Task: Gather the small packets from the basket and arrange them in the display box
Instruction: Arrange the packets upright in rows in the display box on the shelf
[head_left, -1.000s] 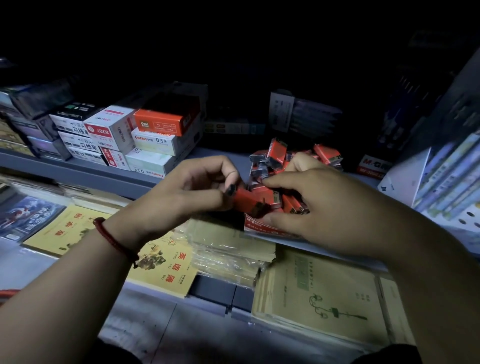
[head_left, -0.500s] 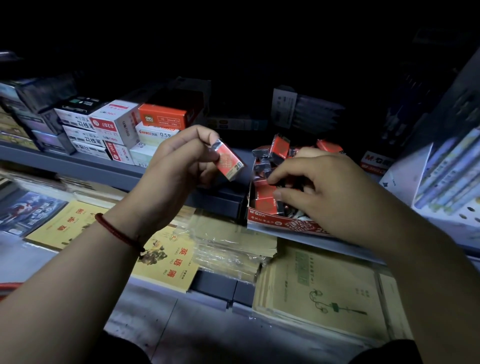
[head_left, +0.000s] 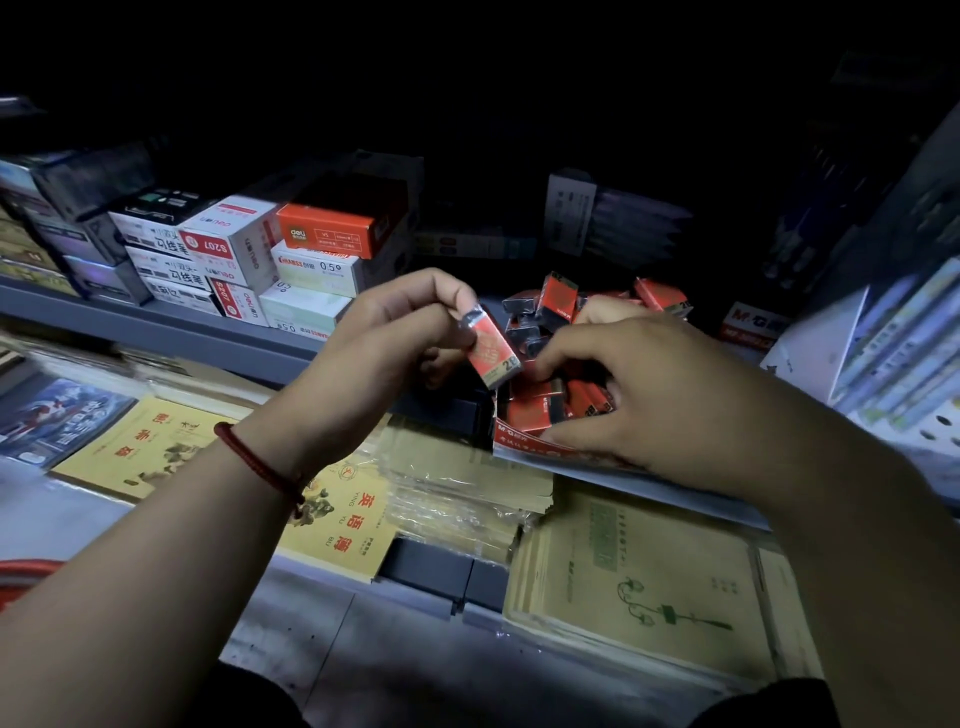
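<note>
Lowered since a moment ago, the left hand (head_left: 384, 338) is pinching the top end of a red 2B packet (head_left: 491, 356) between thumb and fingertips, dangling it just beside the display box (head_left: 524, 448). The right hand (head_left: 649, 395) is curling its fingers among the red packets (head_left: 530, 413) piled inside; whether it is gripping one is unclear. Yellow exercise books (head_left: 343, 514) are lying below.

The right hand (head_left: 660, 395) covered the front of the display box (head_left: 524, 446); loose packets (head_left: 558, 296) were heaped at its back. Between the box and the stacked cartons (head_left: 234, 249) to its left lay a gap of bare shelf (head_left: 218, 338), with the left hand (head_left: 384, 338), pinching 1 packet (head_left: 491, 353), before it.
</note>
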